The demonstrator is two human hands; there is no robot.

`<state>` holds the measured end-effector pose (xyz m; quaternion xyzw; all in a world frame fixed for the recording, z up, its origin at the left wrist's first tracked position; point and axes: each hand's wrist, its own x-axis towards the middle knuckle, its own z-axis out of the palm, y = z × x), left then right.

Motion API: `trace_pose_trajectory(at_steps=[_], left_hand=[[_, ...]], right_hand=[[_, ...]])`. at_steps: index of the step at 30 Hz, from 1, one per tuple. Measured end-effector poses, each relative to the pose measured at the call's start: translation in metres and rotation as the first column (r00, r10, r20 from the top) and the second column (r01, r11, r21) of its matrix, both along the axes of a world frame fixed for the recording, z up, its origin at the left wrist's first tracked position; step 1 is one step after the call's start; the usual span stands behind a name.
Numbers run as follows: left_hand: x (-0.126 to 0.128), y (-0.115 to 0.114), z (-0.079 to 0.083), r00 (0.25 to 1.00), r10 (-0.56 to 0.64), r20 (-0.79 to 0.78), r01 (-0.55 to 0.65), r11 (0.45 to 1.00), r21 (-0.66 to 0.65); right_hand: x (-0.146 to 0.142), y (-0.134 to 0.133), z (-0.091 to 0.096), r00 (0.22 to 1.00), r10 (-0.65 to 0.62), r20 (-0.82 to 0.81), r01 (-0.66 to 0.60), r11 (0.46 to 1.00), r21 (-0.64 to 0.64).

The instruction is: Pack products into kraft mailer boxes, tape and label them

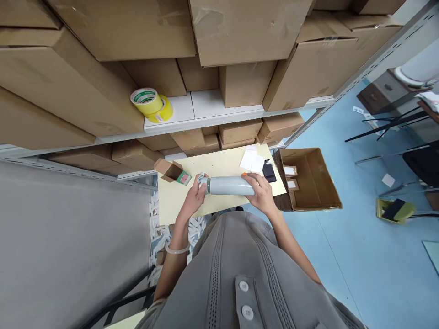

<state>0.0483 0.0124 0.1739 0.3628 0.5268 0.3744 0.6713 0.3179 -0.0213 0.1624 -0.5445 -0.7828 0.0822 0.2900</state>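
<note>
A pale blue-grey bottle (229,185) lies level between my two hands, above a cream tabletop (212,165). My left hand (196,193) grips its lidded end, where a loop shows on the cap. Around the other end, the base, my right hand (261,191) is wrapped. On the table beside my left hand rests a small carton (170,171) with its flaps open and a green end. Near my right hand are white paper sheets (252,160) and a dark device (269,172).
Shelves loaded with brown cardboard boxes (252,32) stand in front. Rolls of yellow tape (152,105) sit on the shelf edge (206,122). To the right of the table is a large open carton (310,178) holding small boxes. Paper scraps (197,230) lie below left.
</note>
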Motion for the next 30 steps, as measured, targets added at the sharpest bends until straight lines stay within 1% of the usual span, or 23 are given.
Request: trace_pose_trajectory(at_steps=[3, 4, 6, 8, 9, 11, 14, 15, 16, 17, 19, 20, 21, 22, 23, 24, 25, 26, 27, 28, 29, 30], left_hand=[[0.001, 0.006, -0.005, 0.999, -0.034, 0.022, 0.031, 0.991, 0.126], [0.002, 0.009, -0.006, 0.997, -0.061, 0.036, 0.056, 0.991, 0.123], [0.004, 0.016, -0.008, 0.99, -0.116, 0.081, 0.112, 0.992, 0.05], [0.005, 0.023, -0.011, 0.98, -0.153, 0.128, 0.163, 0.984, -0.072], [0.006, 0.027, -0.012, 0.975, -0.171, 0.144, 0.191, 0.972, -0.138], [0.006, 0.035, -0.015, 0.957, -0.233, 0.172, 0.271, 0.929, -0.251], [0.007, 0.045, -0.018, 0.897, -0.368, 0.246, 0.435, 0.831, -0.346], [0.008, 0.048, -0.019, 0.864, -0.42, 0.279, 0.5, 0.785, -0.365], [0.01, 0.051, -0.019, 0.823, -0.474, 0.313, 0.567, 0.727, -0.387], [0.012, 0.053, -0.019, 0.774, -0.529, 0.348, 0.633, 0.654, -0.414], [0.015, 0.055, -0.02, 0.672, -0.616, 0.41, 0.735, 0.488, -0.471], [0.017, 0.055, -0.021, 0.639, -0.639, 0.427, 0.758, 0.429, -0.492], [0.018, 0.055, -0.021, 0.633, -0.648, 0.425, 0.76, 0.413, -0.502], [0.02, 0.055, -0.021, 0.656, -0.641, 0.397, 0.741, 0.448, -0.501], [0.021, 0.055, -0.02, 0.71, -0.619, 0.337, 0.694, 0.531, -0.487], [0.022, 0.055, -0.018, 0.78, -0.577, 0.242, 0.616, 0.643, -0.455], [0.024, 0.055, -0.015, 0.851, -0.51, 0.124, 0.514, 0.764, -0.391], [0.025, 0.055, -0.01, 0.907, -0.422, 0.003, 0.405, 0.869, -0.282], [0.027, 0.054, -0.003, 0.939, -0.33, -0.1, 0.315, 0.939, -0.138], [0.028, 0.054, 0.005, 0.952, -0.25, -0.174, 0.258, 0.966, 0.02], [0.029, 0.053, 0.014, 0.954, -0.2, -0.225, 0.241, 0.955, 0.172], [0.029, 0.052, 0.024, 0.946, -0.186, -0.266, 0.264, 0.918, 0.297]], right_hand=[[0.002, -0.001, -0.001, 0.998, 0.026, 0.065, -0.032, 0.994, 0.107], [0.002, 0.0, 0.0, 0.996, 0.043, 0.081, -0.053, 0.989, 0.135], [0.002, 0.002, 0.003, 0.993, 0.057, 0.101, -0.075, 0.981, 0.18], [0.0, 0.003, 0.005, 0.993, 0.048, 0.11, -0.071, 0.974, 0.217], [-0.001, 0.003, 0.005, 0.992, 0.045, 0.114, -0.07, 0.97, 0.233], [-0.002, 0.001, 0.003, 0.991, 0.052, 0.12, -0.082, 0.963, 0.258], [-0.003, -0.006, -0.002, 0.995, 0.026, 0.101, -0.055, 0.951, 0.304], [-0.002, -0.009, -0.002, 0.995, 0.016, 0.098, -0.046, 0.946, 0.32], [-0.001, -0.011, -0.002, 0.994, 0.026, 0.109, -0.061, 0.943, 0.327], [0.0, -0.012, 0.001, 0.989, 0.064, 0.136, -0.105, 0.942, 0.318], [0.003, -0.009, 0.01, 0.956, 0.196, 0.219, -0.25, 0.935, 0.251], [0.005, -0.006, 0.016, 0.934, 0.258, 0.249, -0.311, 0.928, 0.204], [0.006, -0.002, 0.022, 0.918, 0.3, 0.259, -0.347, 0.924, 0.159], [0.008, 0.003, 0.028, 0.917, 0.315, 0.243, -0.35, 0.93, 0.116], [0.008, 0.007, 0.032, 0.932, 0.304, 0.198, -0.323, 0.943, 0.075], [0.009, 0.011, 0.034, 0.958, 0.263, 0.117, -0.267, 0.963, 0.028], [0.008, 0.013, 0.034, 0.982, 0.187, -0.002, -0.187, 0.982, -0.034], [0.007, 0.014, 0.033, 0.985, 0.078, -0.155, -0.099, 0.987, -0.129], [0.005, 0.013, 0.03, 0.943, -0.06, -0.327, -0.031, 0.964, -0.266], [0.003, 0.012, 0.026, 0.846, -0.221, -0.486, -0.014, 0.901, -0.434], [-0.001, 0.009, 0.021, 0.707, -0.383, -0.594, -0.08, 0.792, -0.605], [-0.005, 0.006, 0.017, 0.564, -0.523, -0.639, -0.226, 0.646, -0.729]])
